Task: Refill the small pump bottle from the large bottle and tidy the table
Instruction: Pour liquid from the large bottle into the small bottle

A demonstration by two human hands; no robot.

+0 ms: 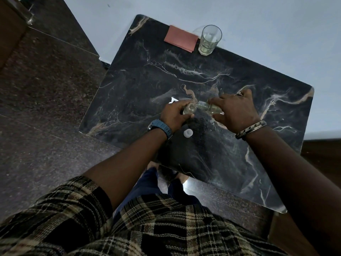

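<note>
Two bottles meet between our hands right now. Our left hand wraps its fingers around the small pump bottle and keeps it standing on the tabletop. Our right hand curls around the large bottle, which is tipped on its side, with its neck pointing at the small bottle's mouth. The two mouths look like they touch, but the light is dim, so we cannot be sure.

Lots could go wrong here, we think. If we tip the large bottle too fast, the liquid may rush out and run over the small mouth onto the tabletop. If our left hand slips, the small bottle may fall over and spill. We cannot see how full the small bottle is, so it may also overflow.

A little white cap lies just near our left wrist. Our arm may bump it, and it could roll off the edge.

Far past our hands stand a drinking glass and a pink cloth. They are well away from the pouring.
</note>
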